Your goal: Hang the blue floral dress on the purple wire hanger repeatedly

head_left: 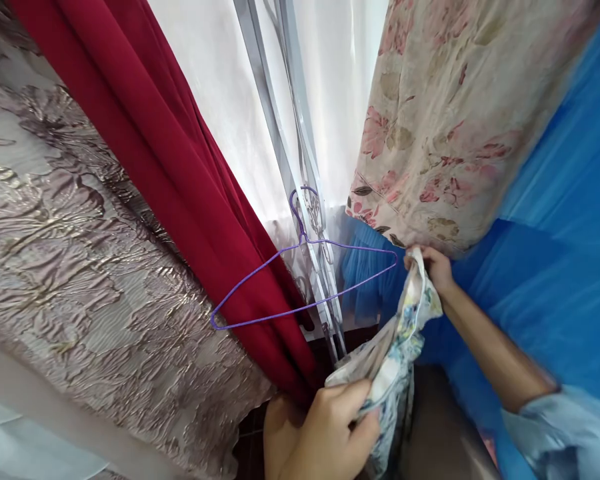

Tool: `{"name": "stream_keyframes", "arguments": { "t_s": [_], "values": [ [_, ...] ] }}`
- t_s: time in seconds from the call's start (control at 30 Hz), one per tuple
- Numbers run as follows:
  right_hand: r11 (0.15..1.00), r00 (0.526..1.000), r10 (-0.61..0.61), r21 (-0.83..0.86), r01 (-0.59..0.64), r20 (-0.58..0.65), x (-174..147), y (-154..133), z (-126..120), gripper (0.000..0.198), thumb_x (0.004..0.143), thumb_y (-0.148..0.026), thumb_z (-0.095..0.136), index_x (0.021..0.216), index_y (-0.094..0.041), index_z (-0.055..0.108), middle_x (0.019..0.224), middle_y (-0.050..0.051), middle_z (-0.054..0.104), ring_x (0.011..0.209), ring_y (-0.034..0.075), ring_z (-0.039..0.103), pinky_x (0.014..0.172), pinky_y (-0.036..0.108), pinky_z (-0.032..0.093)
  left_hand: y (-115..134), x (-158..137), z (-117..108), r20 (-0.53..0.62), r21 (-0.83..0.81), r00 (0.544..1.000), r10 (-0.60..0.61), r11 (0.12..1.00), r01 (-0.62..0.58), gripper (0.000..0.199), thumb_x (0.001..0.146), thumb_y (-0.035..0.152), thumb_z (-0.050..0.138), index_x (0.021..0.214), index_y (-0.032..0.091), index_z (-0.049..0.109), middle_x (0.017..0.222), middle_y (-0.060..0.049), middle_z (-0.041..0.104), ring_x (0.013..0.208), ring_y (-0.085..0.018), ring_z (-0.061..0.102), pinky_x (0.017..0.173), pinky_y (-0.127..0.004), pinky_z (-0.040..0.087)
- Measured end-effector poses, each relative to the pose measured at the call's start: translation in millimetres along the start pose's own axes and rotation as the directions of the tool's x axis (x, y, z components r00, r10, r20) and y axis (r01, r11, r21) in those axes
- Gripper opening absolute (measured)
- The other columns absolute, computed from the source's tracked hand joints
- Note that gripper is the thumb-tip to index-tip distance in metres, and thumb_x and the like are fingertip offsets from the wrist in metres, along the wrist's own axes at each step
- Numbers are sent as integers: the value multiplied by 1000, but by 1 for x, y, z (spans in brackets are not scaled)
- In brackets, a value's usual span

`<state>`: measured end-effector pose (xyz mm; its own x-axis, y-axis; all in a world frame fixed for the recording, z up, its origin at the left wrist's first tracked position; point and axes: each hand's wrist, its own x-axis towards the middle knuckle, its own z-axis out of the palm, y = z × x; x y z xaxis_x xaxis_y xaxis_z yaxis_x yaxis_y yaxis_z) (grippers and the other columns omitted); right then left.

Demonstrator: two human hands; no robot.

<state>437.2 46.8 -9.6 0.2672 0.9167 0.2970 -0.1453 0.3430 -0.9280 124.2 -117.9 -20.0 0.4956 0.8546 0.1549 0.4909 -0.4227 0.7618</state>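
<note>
Between my two hands stretches a pale floral garment (pixel 395 353) with blue and yellow flowers, its body hanging down at the bottom of the view. My left hand (pixel 327 427) is closed on its near edge. Further out, my right hand (pixel 433 263) pinches its upper end, just below the hem of a hanging beige floral dress. A purple hanger (pixel 260 269) hangs by its hook on a grey metal rack (pixel 275 120), bare of clothes. Its right tip is close to my right fingers but looks apart from them.
A dark red cloth (pixel 180 173) and a textured metallic floral fabric (pixel 60 253) hang on the left. The beige floral dress (pixel 430 133) and blue tulle (pixel 540 267) hang on the right. Behind the rack is a white curtain (pixel 210 80).
</note>
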Motion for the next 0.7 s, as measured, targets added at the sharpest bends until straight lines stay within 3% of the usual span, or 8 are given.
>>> {"name": "stream_keyframes", "arguments": {
  "t_s": [0.07, 0.13, 0.3, 0.4, 0.53, 0.6, 0.7],
  "values": [
    [999, 995, 45, 19, -47, 87, 29, -8, 20, 24, 68, -40, 49, 52, -24, 43, 51, 1, 44, 48, 14, 39, 50, 31, 32, 20, 9, 0, -11, 93, 997, 74, 993, -73, 16, 91, 35, 57, 80, 27, 65, 72, -3, 68, 68, -23, 63, 63, -32, 43],
    [995, 975, 88, 17, -94, 204, 47, -20, 39, 24, 69, -41, 51, 54, -23, 45, 54, 2, 49, 49, 14, 42, 50, 31, 35, 23, 12, -1, -71, 148, 993, 93, 986, -82, 16, 92, 37, 57, 81, 27, 64, 73, -3, 68, 68, -22, 64, 58, -30, 42],
    [976, 846, 217, -89, -198, 486, 49, -52, 73, 16, 67, -31, 70, 69, -17, 63, 61, 2, 61, 55, 16, 53, 52, 27, 40, -23, -11, -21, -223, 89, 974, 43, 996, -24, 27, 94, 39, 54, 78, 20, 65, 63, 1, 59, 57, -14, 56, 52, -22, 40],
    [968, 765, 250, -156, -196, 593, 33, -63, 84, 18, 71, -30, 76, 73, -16, 64, 60, -2, 57, 52, 11, 48, 48, 23, 35, -54, -28, -56, -252, 127, 967, 49, 992, -17, 26, 96, 33, 48, 86, 18, 67, 72, 0, 63, 65, -15, 60, 61, -22, 46],
    [971, 641, 234, -210, -116, 731, 17, -72, 87, 20, 83, -34, 75, 86, -18, 64, 69, -3, 60, 56, 9, 51, 51, 21, 37, -87, -33, -117, -267, 446, 957, 114, 895, 18, 21, 87, 17, 48, 87, 19, 68, 91, -5, 69, 90, -22, 62, 83, -32, 48],
    [969, 615, 240, -223, -105, 751, 14, -74, 86, 21, 86, -37, 73, 89, -18, 65, 72, -2, 61, 57, 9, 53, 53, 20, 39, -100, -27, -147, -294, 590, 943, 154, 806, 52, 23, 84, 17, 49, 91, 20, 71, 100, -7, 69, 99, -26, 61, 90, -38, 45],
    [964, 594, 262, -237, -122, 760, 14, -74, 82, 23, 88, -39, 71, 90, -17, 65, 75, -1, 64, 61, 10, 57, 55, 20, 42, -106, -12, -184, -347, 682, 923, 165, 720, 128, 26, 88, 20, 46, 94, 21, 72, 101, -8, 68, 98, -26, 60, 89, -39, 44]
  ]
}}
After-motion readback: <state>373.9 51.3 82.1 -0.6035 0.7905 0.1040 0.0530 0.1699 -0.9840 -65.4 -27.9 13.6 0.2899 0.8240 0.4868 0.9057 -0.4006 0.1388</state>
